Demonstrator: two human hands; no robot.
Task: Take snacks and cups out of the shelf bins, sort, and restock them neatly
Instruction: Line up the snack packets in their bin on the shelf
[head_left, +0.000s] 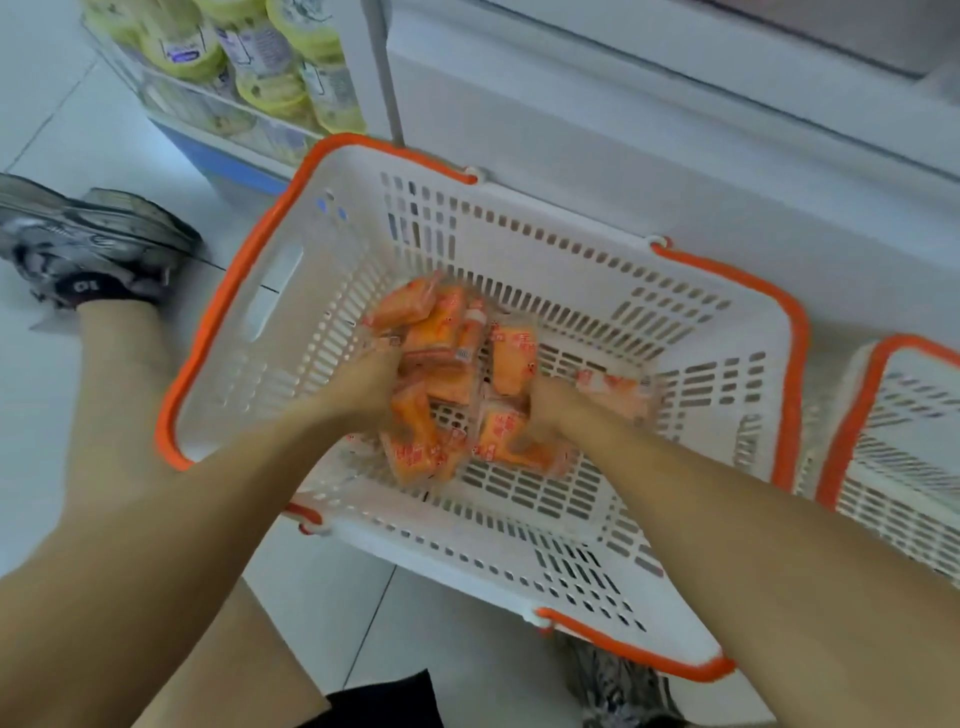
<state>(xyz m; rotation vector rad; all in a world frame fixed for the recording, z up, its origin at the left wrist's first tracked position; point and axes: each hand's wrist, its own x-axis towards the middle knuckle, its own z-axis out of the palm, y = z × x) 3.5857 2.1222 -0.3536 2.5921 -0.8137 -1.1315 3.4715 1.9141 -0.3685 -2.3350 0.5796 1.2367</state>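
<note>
Head view shows both my forearms reaching down into the white orange-rimmed basket (743, 332), left hand (363, 382) and right hand (545, 410) with fingers curled into the pile of orange snack packets (441, 332) on its floor.

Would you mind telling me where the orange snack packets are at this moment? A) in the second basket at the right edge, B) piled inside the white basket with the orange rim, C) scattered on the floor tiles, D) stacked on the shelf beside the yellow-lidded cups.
B: the orange snack packets lie heaped on the slotted bottom of the white basket, where the left hand and right hand are both among them.
</note>
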